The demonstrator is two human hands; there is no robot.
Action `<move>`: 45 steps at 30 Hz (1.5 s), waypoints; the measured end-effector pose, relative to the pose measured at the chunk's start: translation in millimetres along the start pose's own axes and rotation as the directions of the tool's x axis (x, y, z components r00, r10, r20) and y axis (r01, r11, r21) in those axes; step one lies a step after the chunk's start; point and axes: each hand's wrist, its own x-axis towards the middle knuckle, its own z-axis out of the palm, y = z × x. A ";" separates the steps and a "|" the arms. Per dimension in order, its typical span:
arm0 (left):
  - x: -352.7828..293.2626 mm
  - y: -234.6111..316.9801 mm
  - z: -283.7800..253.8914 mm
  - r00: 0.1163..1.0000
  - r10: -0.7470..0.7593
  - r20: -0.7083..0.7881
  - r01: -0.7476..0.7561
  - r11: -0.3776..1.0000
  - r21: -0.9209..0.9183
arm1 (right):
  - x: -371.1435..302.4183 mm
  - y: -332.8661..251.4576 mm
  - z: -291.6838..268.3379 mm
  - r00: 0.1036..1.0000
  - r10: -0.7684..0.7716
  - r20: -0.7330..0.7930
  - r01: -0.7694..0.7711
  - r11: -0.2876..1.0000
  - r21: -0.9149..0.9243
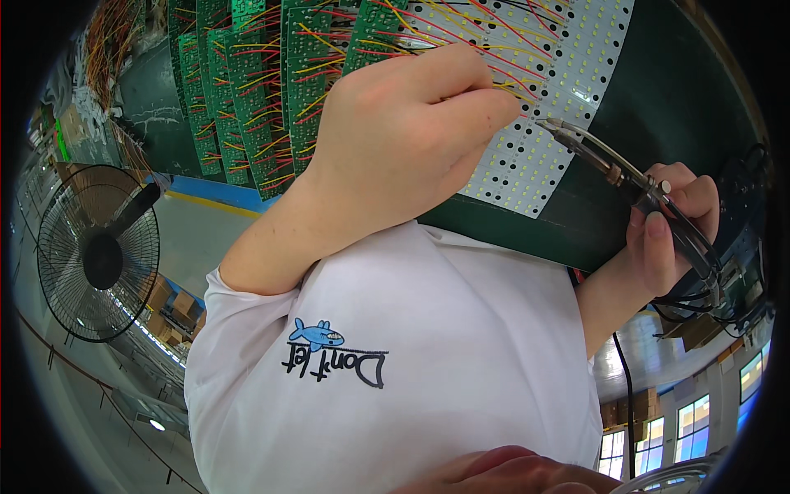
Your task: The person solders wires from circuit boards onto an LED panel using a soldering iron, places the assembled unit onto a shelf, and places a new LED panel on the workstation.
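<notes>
My left hand (403,136) is closed in a pinch over the white LED board (514,177), on thin red and yellow wire at its fingertips; the exact grip is hidden behind the fingers. My right hand (673,226) is wrapped round a soldering iron (621,179) with a thin feed tube along it. The iron's tip is just right of my left fingertips, close above the board; whether it touches cannot be made out. Several green circuit boards (300,90) with red and yellow wires lie in a row left of and beyond my left hand.
The boards lie on a dark green worktable (658,74). A bundle of loose wires (111,49) is at the far left. Beside the table on the left stands a black fan (100,255). Black cables (699,306) hang behind my right hand.
</notes>
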 end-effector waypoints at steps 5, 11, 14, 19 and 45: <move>0.6 2.4 0.6 1.000 -0.002 -0.002 0.003 1.000 0.014 | -0.4 1.6 1.9 0.999 -0.044 0.018 0.046 0.995 -0.085; 3.4 5.0 0.8 1.000 -0.019 0.003 0.019 1.000 0.023 | -0.7 1.0 0.7 0.999 -0.035 0.025 0.037 0.993 -0.108; 4.2 5.6 -0.5 1.000 -0.019 0.019 0.018 0.999 0.037 | -0.2 0.9 0.8 0.999 -0.035 0.026 0.038 0.993 -0.112; 3.9 6.1 -1.8 0.998 -0.033 0.046 0.031 0.998 0.055 | -0.8 -1.4 3.0 1.000 -0.019 0.016 0.021 0.993 -0.120; -55.8 -11.3 -69.2 0.966 -0.137 -0.220 0.207 0.917 0.340 | -11.8 15.4 53.7 0.995 -0.058 -0.076 0.083 0.921 0.382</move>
